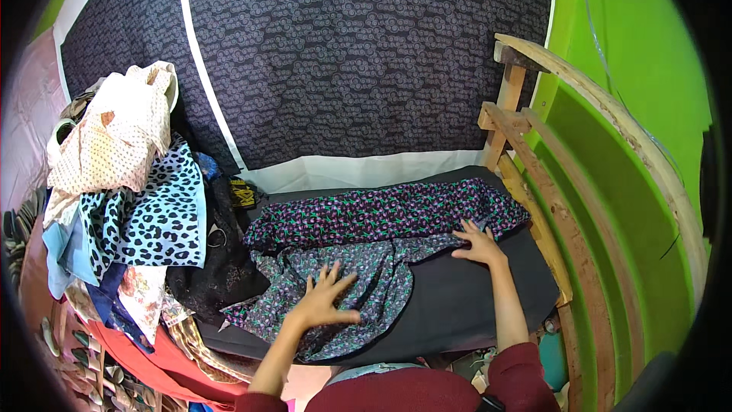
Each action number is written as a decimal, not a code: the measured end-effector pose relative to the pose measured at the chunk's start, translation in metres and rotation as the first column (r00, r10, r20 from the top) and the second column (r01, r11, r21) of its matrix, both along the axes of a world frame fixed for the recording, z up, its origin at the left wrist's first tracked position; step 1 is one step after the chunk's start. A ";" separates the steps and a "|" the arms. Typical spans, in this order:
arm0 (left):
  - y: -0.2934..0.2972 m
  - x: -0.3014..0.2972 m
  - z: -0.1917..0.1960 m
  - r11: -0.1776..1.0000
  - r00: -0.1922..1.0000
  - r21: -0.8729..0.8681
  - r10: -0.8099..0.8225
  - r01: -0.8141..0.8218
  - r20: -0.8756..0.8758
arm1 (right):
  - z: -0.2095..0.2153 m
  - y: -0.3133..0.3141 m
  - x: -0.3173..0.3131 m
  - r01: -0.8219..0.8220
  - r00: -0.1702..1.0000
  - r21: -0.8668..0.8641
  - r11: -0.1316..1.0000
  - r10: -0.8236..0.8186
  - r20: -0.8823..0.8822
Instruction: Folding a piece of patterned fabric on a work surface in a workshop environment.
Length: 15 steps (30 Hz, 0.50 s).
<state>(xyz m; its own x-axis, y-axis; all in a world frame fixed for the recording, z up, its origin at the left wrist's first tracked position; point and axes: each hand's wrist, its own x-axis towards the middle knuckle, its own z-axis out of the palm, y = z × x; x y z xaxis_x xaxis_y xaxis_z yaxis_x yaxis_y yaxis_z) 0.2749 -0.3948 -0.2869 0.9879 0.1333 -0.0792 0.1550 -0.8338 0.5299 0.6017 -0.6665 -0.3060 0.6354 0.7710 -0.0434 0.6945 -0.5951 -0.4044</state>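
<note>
A floral garment (381, 210), dark purple with green and white, lies across a black-covered bed (488, 297). Its far part forms a long folded band; the nearer part shows a paler, greyish face, spread out and wrinkled toward me. My left hand (324, 301) is over the pale part with fingers apart; I cannot tell how firmly it touches the cloth. My right hand (480, 246) rests at the garment's right end, its fingers spread where the band meets a narrow pale piece, perhaps a sleeve. Neither hand grips anything.
A tall heap of clothes stands left: a cream dotted garment (114, 126) on top, a light-blue leopard-print cloth (164, 210) below, black lacy fabric (221, 252) beside it. A wooden bed-end frame (564, 221) rises at the right by a green wall (648, 46). Patterned dark cloth (366, 53) hangs behind.
</note>
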 end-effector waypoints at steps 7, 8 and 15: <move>-0.034 -0.055 -0.003 0.956 0.986 0.271 0.072 -0.111 0.150 | 0.028 -0.016 -0.012 0.139 0.903 0.634 0.761 -0.360 0.233; -0.027 -0.057 -0.001 0.953 0.972 0.260 0.100 -0.155 0.213 | 0.039 -0.026 -0.014 0.136 0.874 0.705 0.696 -0.420 0.246; 0.012 -0.119 0.032 0.856 0.646 -0.305 0.515 -0.417 0.564 | 0.056 -0.072 -0.058 0.135 0.920 0.662 0.737 -0.342 0.193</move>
